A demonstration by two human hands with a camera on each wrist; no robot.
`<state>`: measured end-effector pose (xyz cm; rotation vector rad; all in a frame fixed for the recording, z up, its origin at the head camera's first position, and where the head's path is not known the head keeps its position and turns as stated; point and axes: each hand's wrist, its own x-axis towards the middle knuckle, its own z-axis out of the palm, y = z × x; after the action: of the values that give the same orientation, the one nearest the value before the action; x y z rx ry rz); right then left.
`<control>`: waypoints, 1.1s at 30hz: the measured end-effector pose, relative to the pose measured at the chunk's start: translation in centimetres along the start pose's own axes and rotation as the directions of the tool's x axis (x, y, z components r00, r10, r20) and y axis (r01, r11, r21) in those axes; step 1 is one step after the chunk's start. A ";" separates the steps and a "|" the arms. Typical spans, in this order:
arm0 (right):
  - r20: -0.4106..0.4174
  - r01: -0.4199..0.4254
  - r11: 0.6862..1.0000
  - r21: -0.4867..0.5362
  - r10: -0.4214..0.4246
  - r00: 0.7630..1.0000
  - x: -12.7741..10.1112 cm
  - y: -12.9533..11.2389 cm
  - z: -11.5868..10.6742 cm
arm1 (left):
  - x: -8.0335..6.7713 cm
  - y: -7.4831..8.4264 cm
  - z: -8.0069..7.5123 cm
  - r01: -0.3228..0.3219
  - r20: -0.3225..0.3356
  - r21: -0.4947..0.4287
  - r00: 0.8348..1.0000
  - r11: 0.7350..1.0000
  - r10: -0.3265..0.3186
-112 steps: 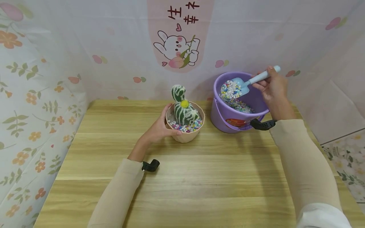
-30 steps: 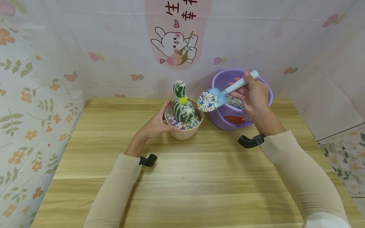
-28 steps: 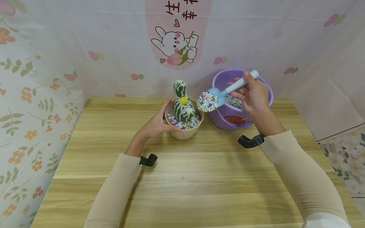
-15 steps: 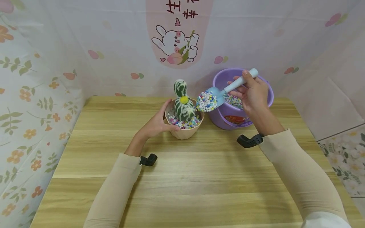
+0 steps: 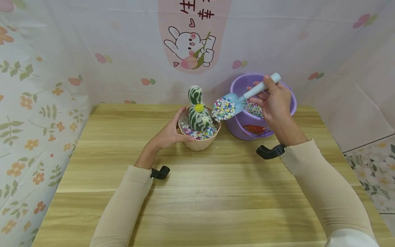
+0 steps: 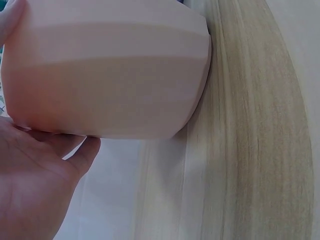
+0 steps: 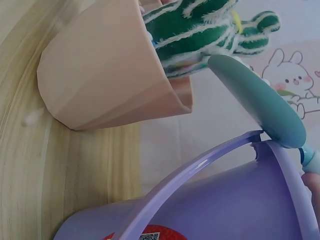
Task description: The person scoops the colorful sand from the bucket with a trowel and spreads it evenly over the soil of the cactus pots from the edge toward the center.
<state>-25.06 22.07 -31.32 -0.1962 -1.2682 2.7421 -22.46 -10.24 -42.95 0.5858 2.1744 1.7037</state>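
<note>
The left hand (image 5: 171, 134) cups the side of the pale pink plastic pot (image 5: 200, 144) on the wooden tabletop (image 5: 216, 192). The right hand's (image 5: 274, 103) grip closes round the light blue plastic scoop (image 5: 237, 100), heaped with coloured pebbles (image 5: 223, 109), held just above the pot's rim, beside the striped green toy cactus (image 5: 197, 115).

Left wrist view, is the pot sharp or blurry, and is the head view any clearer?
Left wrist view: the pink pot fills the frame, soft and close, the table grain bowed by the lens. Head view: evenly lit and sharp, with pebbles on the scoop distinct.
</note>
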 end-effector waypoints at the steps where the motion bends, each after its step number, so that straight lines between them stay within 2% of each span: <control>1: -0.003 0.000 1.000 -0.002 0.000 1.000 0.0 0.0 0.0 | 0.0 0.0 0.0 -0.001 0.004 -0.001 1.000 1.000 0.001; 11: -0.043 -0.004 1.000 -0.005 0.004 0.999 0.1 -0.3 0.3 | -0.1 0.0 -0.6 -0.021 0.043 -0.062 0.999 0.998 0.024; 19: -0.036 0.018 0.999 -0.051 -0.020 0.999 0.2 0.1 0.7 | -0.1 -0.1 -1.1 -0.031 0.065 -0.094 0.997 0.995 0.037; 22: -0.029 0.029 0.998 -0.060 -0.031 0.999 0.2 0.3 0.8 | -0.4 -0.1 -0.8 -0.019 0.040 -0.086 0.999 0.996 0.023; 25: -0.025 0.038 0.997 -0.062 -0.040 0.999 0.1 0.4 0.8 | -0.7 0.1 -0.1 0.001 -0.015 -0.069 1.000 0.998 -0.002; 29: -0.021 0.052 0.997 -0.063 -0.053 0.998 0.1 0.4 0.7 | -0.8 0.1 1.1 0.025 -0.090 -0.020 0.996 0.999 -0.026; 33: -0.022 0.056 0.996 -0.067 -0.057 0.998 0.1 0.1 0.8 | -0.7 0.3 1.6 0.043 -0.125 0.021 0.991 0.999 -0.040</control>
<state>-25.27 21.41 -30.92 -0.1951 -1.3382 2.6451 -21.08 -9.20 -43.01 0.4476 2.2785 1.7373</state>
